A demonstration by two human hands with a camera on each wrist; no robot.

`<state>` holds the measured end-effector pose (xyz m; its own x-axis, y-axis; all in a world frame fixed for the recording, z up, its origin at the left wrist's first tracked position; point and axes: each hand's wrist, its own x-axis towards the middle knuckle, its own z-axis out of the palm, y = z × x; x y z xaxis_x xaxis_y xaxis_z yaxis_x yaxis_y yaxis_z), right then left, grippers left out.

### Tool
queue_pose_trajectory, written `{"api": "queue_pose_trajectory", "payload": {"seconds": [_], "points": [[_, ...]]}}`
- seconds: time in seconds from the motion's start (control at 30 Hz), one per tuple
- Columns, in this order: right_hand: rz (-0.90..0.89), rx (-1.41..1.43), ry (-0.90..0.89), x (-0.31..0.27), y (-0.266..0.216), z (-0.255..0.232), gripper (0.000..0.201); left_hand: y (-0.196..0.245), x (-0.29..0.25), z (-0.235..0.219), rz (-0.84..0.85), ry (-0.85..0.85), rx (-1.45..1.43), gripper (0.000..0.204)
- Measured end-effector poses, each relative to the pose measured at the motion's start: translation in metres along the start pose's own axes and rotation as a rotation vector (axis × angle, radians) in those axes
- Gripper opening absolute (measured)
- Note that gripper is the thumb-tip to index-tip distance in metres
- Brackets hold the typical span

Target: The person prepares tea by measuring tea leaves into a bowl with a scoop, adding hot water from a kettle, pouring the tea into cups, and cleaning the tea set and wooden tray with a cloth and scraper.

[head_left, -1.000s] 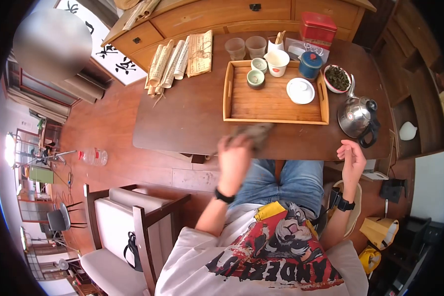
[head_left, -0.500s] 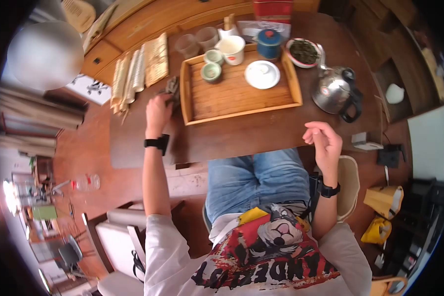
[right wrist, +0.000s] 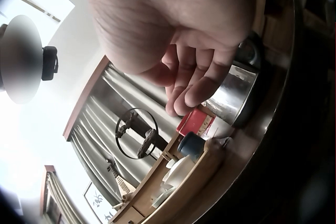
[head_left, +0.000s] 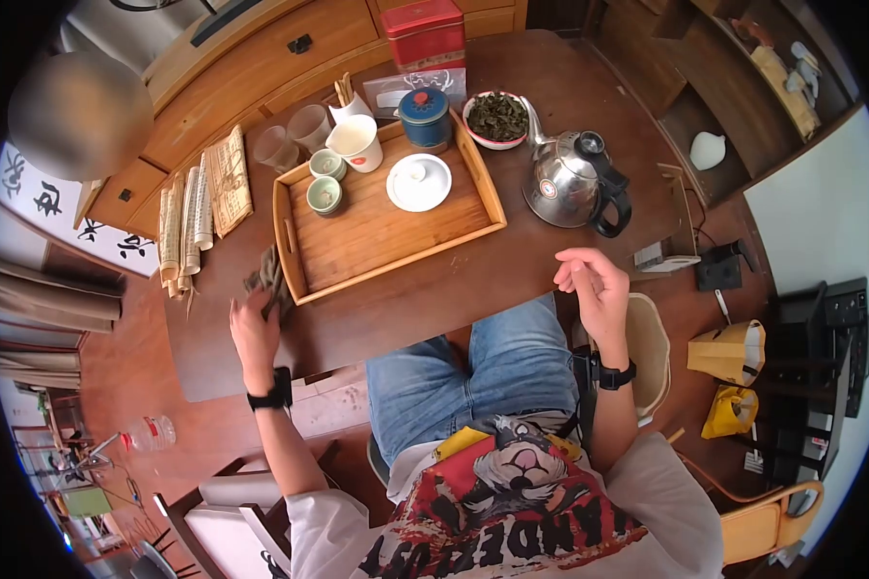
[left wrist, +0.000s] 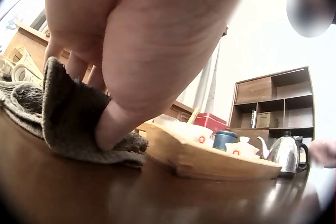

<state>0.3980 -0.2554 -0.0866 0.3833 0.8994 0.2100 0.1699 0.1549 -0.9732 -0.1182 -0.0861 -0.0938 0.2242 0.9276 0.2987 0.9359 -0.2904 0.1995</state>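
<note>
A crumpled grey-brown cloth (left wrist: 68, 124) lies on the dark table, just left of the wooden tray (head_left: 401, 259). My left hand (head_left: 254, 333) holds it, the thumb pressed into a fold and the fingers on its far side in the left wrist view. Loosely curled and holding nothing, my right hand (head_left: 597, 289) hovers by the table's front edge, below the steel kettle (head_left: 562, 183). On the tray are two green cups (head_left: 324, 196), a white pitcher (head_left: 355, 145), a white lidded bowl (head_left: 419, 183) and a blue jar (head_left: 425, 121).
Bamboo scrolls (head_left: 203, 207) lie at the table's left, behind the cloth. Two clear glasses (head_left: 276, 150) and a red tin (head_left: 423, 37) stand behind the tray. A bowl of tea leaves (head_left: 497, 118) sits beside the kettle. A wooden chair (head_left: 246, 511) is at lower left.
My left hand has moved the cloth from in front of the tray to its left side, then back toward me along that side. The right hand stays loosely curled; the head view has shifted.
</note>
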Motion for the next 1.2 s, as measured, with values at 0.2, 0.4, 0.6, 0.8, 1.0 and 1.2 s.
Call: {"api": "queue_pose_trajectory", "payload": {"seconds": [0.2,0.4,0.6,0.8,1.0,1.2], "points": [[-0.014,0.008,-0.062,0.014,0.005,0.017,0.020,0.055,-0.055,-0.021,-0.096,-0.081,0.103,0.022],[-0.058,0.020,-0.066,0.029,0.000,0.019,0.020,0.146,-0.072,-0.014,-0.058,-0.079,0.101,0.008],[-0.068,0.023,-0.060,0.031,0.001,0.013,0.021,0.241,-0.050,0.018,0.161,0.008,-0.070,0.019],[-0.076,0.000,-0.017,0.026,0.001,-0.004,0.021,0.274,-0.030,0.049,0.243,0.003,-0.059,0.018],[-0.210,-0.137,0.551,0.029,0.013,-0.030,0.018,0.269,-0.027,0.013,0.213,-0.145,-0.254,0.037],[-0.229,-0.352,0.609,0.058,0.023,-0.041,0.020,0.338,0.020,-0.019,0.388,-0.123,-0.680,0.057]]}}
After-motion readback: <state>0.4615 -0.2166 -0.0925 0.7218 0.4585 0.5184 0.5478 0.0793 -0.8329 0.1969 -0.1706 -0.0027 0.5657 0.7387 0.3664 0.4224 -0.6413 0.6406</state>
